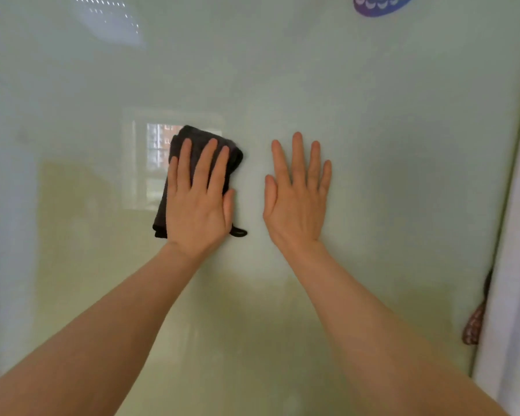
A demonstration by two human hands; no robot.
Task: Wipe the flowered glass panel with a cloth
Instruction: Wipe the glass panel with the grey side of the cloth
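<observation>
A pale green frosted glass panel point(388, 121) fills almost the whole view. My left hand point(200, 199) lies flat with straight fingers on a folded dark grey cloth point(192, 139), pressing it against the glass left of centre. The cloth's lower corner and a small loop stick out below my palm. My right hand point(297, 199) rests flat on the bare glass just to the right of the cloth, fingers straight and slightly spread, holding nothing.
A purple and blue sticker point(379, 6) sits on the glass at the top right. The panel's right edge meets a white frame point(511, 295), with a brownish object point(473, 328) tucked behind it. A window reflection shows behind the cloth.
</observation>
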